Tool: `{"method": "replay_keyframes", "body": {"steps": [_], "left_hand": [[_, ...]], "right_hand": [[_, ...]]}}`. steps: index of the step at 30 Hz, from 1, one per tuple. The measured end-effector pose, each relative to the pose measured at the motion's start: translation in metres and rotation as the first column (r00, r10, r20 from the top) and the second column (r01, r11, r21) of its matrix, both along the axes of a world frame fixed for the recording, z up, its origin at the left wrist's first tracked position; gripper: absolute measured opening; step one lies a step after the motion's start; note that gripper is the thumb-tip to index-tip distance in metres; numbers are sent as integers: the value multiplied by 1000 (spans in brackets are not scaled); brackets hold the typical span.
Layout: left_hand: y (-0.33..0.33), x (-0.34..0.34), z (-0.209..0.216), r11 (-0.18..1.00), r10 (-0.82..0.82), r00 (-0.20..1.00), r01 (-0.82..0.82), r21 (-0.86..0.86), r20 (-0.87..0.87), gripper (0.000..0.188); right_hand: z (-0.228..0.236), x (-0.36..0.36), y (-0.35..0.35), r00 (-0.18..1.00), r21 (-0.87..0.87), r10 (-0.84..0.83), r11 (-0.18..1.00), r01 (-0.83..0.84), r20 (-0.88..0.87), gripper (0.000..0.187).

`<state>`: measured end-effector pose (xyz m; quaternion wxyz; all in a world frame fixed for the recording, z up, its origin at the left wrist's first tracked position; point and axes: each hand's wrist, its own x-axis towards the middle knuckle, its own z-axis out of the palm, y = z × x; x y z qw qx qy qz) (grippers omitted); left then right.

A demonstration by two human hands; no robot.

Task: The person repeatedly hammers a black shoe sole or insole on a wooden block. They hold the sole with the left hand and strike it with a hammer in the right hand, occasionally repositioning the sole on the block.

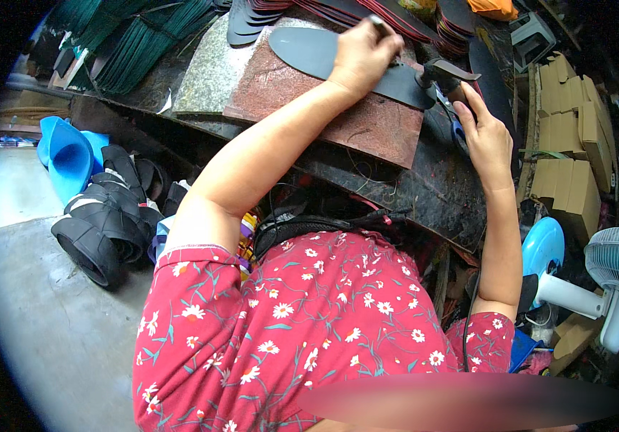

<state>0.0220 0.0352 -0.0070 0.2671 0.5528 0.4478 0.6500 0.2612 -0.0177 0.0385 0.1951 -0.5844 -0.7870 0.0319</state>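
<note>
While the right hand (488,140) grips a hammer (443,70), the curled left (364,59) overlies a sole (301,52).

Floor (43,324) brightly lit; dark, curved fisheye rim; blurred patch lower right.

Wears a crimson top (352,309), scattered with white daisies, orange-yellow at the centre, with slender blue-green stems and leaves. Has short, loose sleeves (187,317), finished on the left with a narrow red hem. Bare from there to the fingers (464,117). Shows a thin black cord (465,338) against the right sleeve.
</note>
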Motion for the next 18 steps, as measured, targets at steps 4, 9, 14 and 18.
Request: {"method": "replay_keyframes", "body": {"steps": [4,9,14,18], "left_hand": [[14,-27,8,998,-34,885,58,-37,464,10],[5,-44,-9,977,-38,996,21,-214,-79,17],[0,-37,-11,975,43,996,-58,-214,-73,19],[-1,-37,-6,989,70,982,-91,-120,-173,21]], "right_hand": [[1,2,3,1000,-23,3,1000,-3,-4,40],[2,3,4,1000,-25,24,999,-25,-13,40],[10,1,13,989,-158,-5,987,-19,-151,40],[42,-1,7,820,-129,67,977,-170,-569,35]]}}
